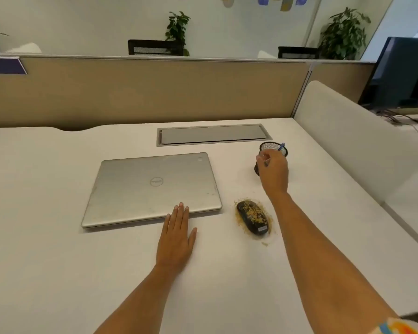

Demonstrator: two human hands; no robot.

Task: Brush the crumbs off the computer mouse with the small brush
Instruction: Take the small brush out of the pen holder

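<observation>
Right hand [274,173] grips the small brush [281,147] at the mesh cup [273,148], right of centre; left hand [176,237] lies flat, open, on the worktop [58,261]; the crumbed mouse [252,217] sits between them.

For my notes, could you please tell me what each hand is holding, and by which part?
The right hand pinches a thin blue-ended tool at the mesh cup, apparently by its lower shaft. The left hand lies flat, holding nothing.
</observation>
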